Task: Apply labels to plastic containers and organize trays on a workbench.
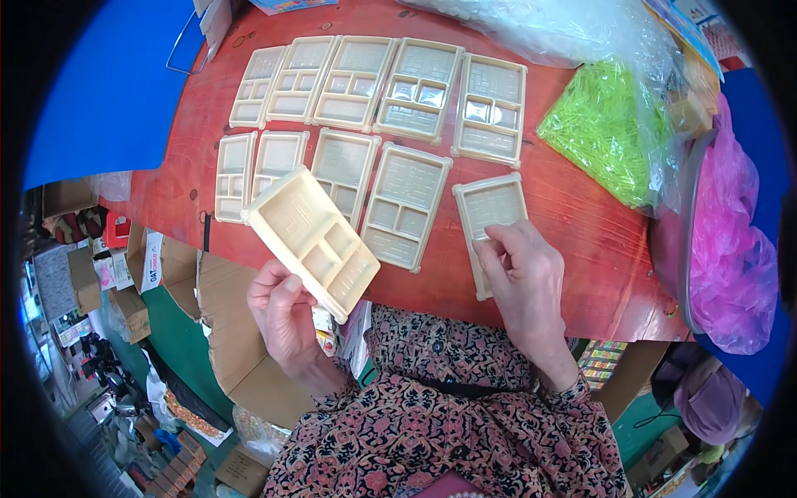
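My left hand (pixel 286 315) grips a cream plastic compartment tray (pixel 300 214) by its lower edge, tilted above the front of the red table. Over another cream tray (pixel 490 197), at the right end of the front row, my right hand (pixel 526 278) is closed with thumb and fingertips pressed together. Whatever it pinches, if anything, is hidden. More such trays lie in two rows, among them a front-row tray (pixel 413 178) between my hands. Shiny clear pieces (pixel 479 111) show in the middle compartments of the back row's right-hand trays.
A clear bag of bright green thin strips (pixel 606 124) lies at the right. Beside it, pink plastic bags (pixel 730 241) bulge by a rounded grey rim (pixel 693 232). Clear plastic sheeting (pixel 531 29) covers the far edge. An open cardboard box (pixel 241 340) stands below the table's left front edge.
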Tool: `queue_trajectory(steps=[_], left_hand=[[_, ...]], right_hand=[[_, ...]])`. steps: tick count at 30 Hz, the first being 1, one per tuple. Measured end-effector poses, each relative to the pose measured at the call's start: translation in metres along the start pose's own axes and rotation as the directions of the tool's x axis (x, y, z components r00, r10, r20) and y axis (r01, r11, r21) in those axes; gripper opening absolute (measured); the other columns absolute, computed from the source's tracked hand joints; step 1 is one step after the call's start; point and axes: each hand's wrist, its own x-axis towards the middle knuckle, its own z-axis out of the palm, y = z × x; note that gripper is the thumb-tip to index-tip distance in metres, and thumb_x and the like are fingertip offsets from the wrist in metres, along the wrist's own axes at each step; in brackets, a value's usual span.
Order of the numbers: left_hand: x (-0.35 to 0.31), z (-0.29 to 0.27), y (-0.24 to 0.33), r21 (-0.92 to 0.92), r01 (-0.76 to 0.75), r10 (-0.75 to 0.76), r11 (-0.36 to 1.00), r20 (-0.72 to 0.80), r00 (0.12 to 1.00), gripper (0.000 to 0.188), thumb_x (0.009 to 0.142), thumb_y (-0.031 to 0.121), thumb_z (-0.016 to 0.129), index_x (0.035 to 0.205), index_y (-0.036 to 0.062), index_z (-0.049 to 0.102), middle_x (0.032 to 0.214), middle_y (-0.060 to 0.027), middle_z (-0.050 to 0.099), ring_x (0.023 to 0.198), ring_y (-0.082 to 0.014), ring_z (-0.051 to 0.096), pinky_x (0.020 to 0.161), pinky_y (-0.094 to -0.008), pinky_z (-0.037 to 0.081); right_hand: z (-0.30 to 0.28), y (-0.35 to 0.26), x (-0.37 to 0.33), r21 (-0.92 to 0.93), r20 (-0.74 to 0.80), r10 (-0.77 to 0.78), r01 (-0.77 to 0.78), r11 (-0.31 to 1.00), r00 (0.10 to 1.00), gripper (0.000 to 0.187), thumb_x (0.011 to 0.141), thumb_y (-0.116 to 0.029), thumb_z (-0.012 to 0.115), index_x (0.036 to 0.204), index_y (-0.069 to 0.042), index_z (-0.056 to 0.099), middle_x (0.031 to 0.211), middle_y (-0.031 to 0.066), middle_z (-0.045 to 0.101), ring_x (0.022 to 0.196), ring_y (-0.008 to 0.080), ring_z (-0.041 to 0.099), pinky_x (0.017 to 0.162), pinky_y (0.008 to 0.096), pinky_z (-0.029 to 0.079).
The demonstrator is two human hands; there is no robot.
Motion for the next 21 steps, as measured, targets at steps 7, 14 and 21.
queue_trajectory(steps=[7,14,21], left_hand=[[0.002,-0.011,-0.001,-0.038,0.008,-0.008,0.999,0.005,1.000,0.015,0.079,0.008,0.060,0.085,-0.0055,0.059,0.068,-0.0090,0.062,0.052,-0.0094,0.055,0.051,-0.0181,0.045],[-0.001,-0.018,-0.005,-0.046,0.036,-0.033,0.998,0.068,0.997,0.017,0.076,0.009,0.061,0.085,-0.0049,0.059,0.072,-0.0095,0.064,0.055,-0.0100,0.056,0.052,-0.0191,0.045],[-0.004,0.002,-0.008,-0.099,0.119,-0.104,0.988,0.147,0.984,0.015,0.075,0.008,0.063,0.083,-0.0040,0.059,0.073,-0.0097,0.063,0.057,-0.0103,0.054,0.052,-0.0209,0.044]], right_hand=[[0.014,0.011,-0.003,-0.345,0.055,-0.191,0.198,0.918,0.980,0.010,0.078,-0.003,0.062,0.087,-0.001,0.059,0.073,0.0133,0.050,0.067,0.0304,0.056,0.057,0.0386,0.045],[0.027,0.012,0.006,-0.113,0.080,-0.002,0.011,0.994,0.997,0.007,0.080,-0.006,0.060,0.081,0.001,0.060,0.071,0.0164,0.057,0.057,0.0312,0.058,0.053,0.0400,0.045],[0.042,0.006,0.028,-0.040,-0.034,-0.054,0.052,0.998,0.998,0.009,0.078,-0.006,0.059,0.078,0.002,0.062,0.062,0.0179,0.059,0.057,0.0311,0.061,0.054,0.0353,0.047]])
